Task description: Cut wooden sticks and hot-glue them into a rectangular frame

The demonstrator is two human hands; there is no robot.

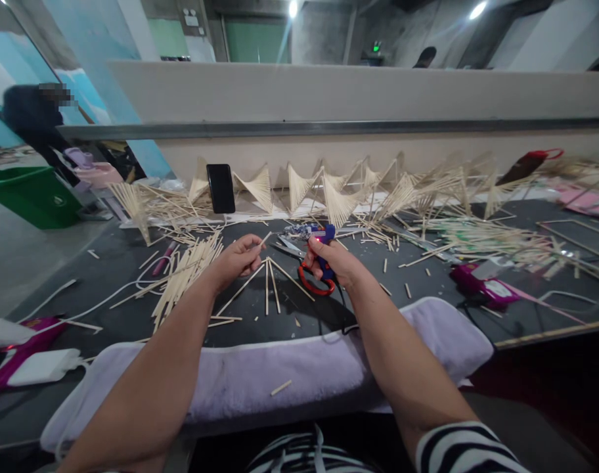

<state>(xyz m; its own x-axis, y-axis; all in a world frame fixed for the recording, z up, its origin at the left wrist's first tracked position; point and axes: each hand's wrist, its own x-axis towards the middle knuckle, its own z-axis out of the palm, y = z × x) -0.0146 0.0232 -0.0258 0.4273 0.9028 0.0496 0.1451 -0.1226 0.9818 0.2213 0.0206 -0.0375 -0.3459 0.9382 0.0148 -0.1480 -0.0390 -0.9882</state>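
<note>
My left hand pinches a short thin wooden stick that points up and to the right. My right hand is wrapped round a blue glue gun with a small red light on it; a dark cord runs down below. Scissors with red-orange handles lie on the dark table just under my right hand, blades toward the left hand. Between the hands, several sticks spread like a fan from one joined point on the table. The glue gun's tip is hard to make out.
A pile of loose sticks lies left of my left hand. Finished twisted stick models and a phone stand along the back. A lilac cushion covers the front edge. Purple power strips and cables flank the work area.
</note>
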